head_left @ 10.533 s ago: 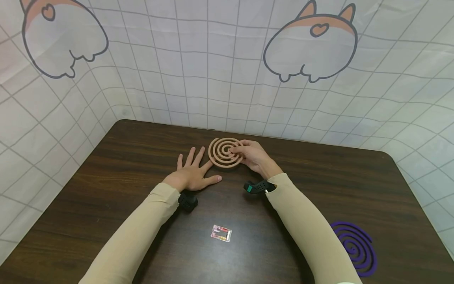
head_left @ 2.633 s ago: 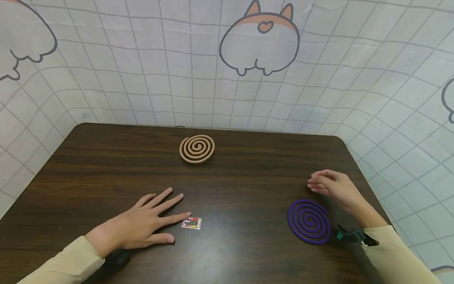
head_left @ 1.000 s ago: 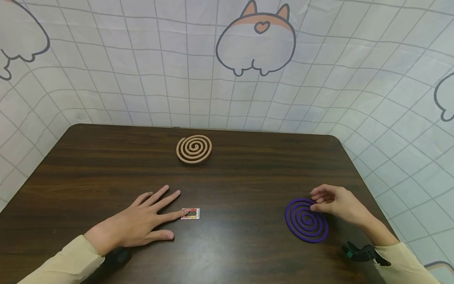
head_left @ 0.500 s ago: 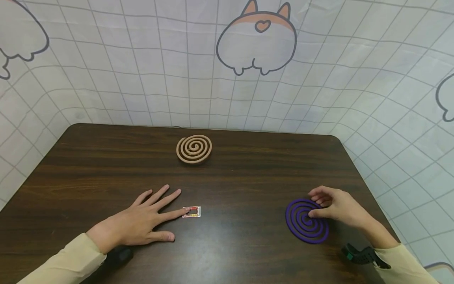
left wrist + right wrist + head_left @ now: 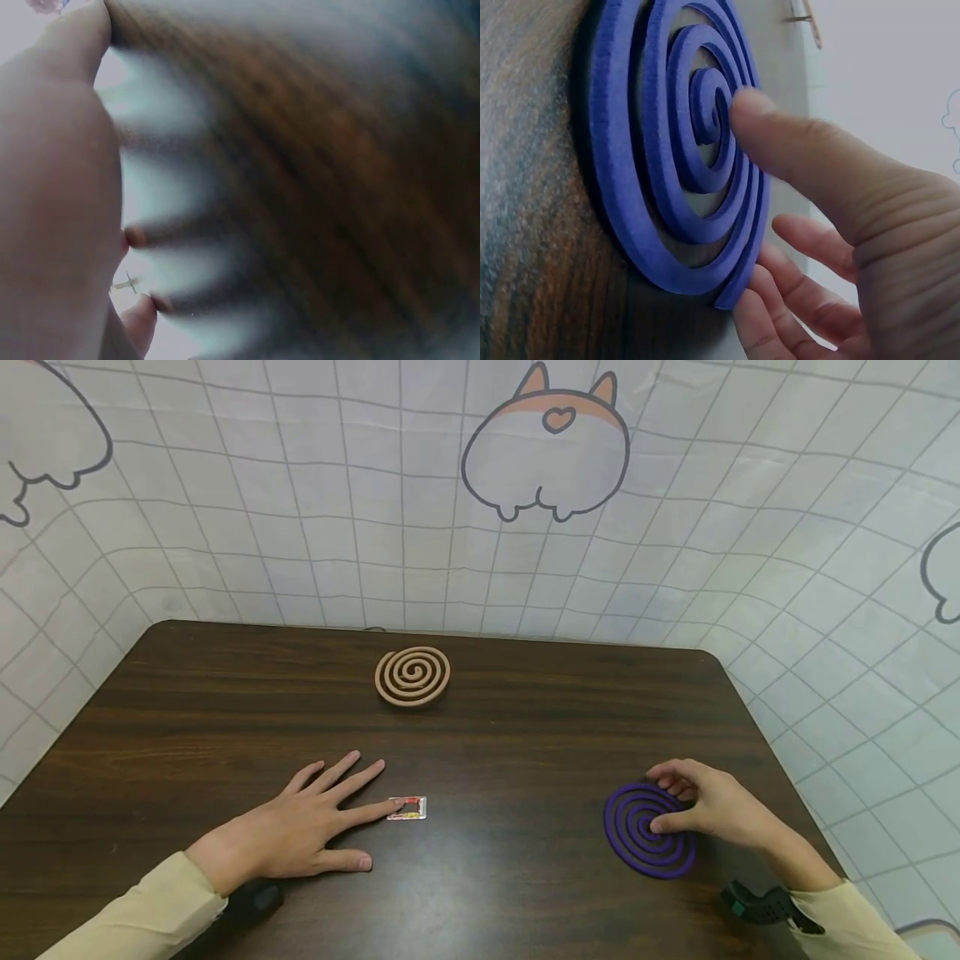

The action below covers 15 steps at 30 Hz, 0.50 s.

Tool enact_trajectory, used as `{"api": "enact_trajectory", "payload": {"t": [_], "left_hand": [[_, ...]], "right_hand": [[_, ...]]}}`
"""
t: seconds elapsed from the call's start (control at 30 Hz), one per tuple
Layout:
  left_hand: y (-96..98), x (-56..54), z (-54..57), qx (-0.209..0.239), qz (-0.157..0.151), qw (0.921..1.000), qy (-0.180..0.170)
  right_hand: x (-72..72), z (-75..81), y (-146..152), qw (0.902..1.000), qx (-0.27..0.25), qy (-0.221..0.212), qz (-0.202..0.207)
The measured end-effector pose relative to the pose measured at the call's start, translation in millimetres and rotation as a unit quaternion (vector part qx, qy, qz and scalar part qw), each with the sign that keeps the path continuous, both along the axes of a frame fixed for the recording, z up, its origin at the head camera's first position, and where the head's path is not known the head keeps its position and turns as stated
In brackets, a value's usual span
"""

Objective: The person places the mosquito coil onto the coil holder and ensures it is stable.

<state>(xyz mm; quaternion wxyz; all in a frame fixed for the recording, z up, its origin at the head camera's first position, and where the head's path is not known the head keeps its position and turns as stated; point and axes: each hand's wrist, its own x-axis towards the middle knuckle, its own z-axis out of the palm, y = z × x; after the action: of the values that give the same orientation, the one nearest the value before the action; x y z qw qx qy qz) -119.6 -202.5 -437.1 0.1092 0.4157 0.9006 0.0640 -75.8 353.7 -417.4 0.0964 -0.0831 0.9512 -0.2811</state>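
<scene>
A purple mosquito coil (image 5: 637, 843) lies at the right of the table, and my right hand (image 5: 716, 806) pinches it from its right side. In the right wrist view the thumb (image 5: 780, 131) presses near the centre of the coil (image 5: 615, 135), while the curled fingers (image 5: 780, 285) are at its outer edge. My left hand (image 5: 292, 835) rests spread on the table, fingers straight. Its index fingertip touches a small printed card (image 5: 417, 808) with a dark middle. The left wrist view shows part of that hand (image 5: 60, 202) and a blurred tabletop.
A tan mosquito coil (image 5: 412, 677) sits near the back edge of the dark wooden table (image 5: 525, 718), slightly raised over its shadow. A white gridded curtain (image 5: 337, 527) with cartoon animals hangs around the table's back and sides.
Earlier the right hand held the tan coil; that coil now lies at the back. The right hand has come to the purple coil, its thumb sliding towards the centre. The left index finger has reached the card.
</scene>
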Motion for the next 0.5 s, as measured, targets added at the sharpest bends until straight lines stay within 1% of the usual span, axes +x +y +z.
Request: {"api": "enact_trajectory", "payload": {"t": [0.1,0.23,0.33,0.5], "left_hand": [[0.1,-0.5,0.7,-0.001,-0.004,1.0,0.008],[-0.3,-1.1,2.2,0.001,-0.003,1.0,0.002],[-0.5,-1.7,3.4,0.0,-0.004,1.0,0.0],[0.5,-2.6,5.4,-0.008,-0.013,0.9999,0.008]], "right_hand": [[0.6,0.4,-0.8,0.9998,0.01,0.008,0.017],[0.5,0.9,-2.9,0.999,0.025,0.016,0.033],[0.6,1.2,-4.0,0.9989,0.035,0.016,0.028],[1.4,0.8,-4.2,0.9989,0.042,0.014,0.015]]}}
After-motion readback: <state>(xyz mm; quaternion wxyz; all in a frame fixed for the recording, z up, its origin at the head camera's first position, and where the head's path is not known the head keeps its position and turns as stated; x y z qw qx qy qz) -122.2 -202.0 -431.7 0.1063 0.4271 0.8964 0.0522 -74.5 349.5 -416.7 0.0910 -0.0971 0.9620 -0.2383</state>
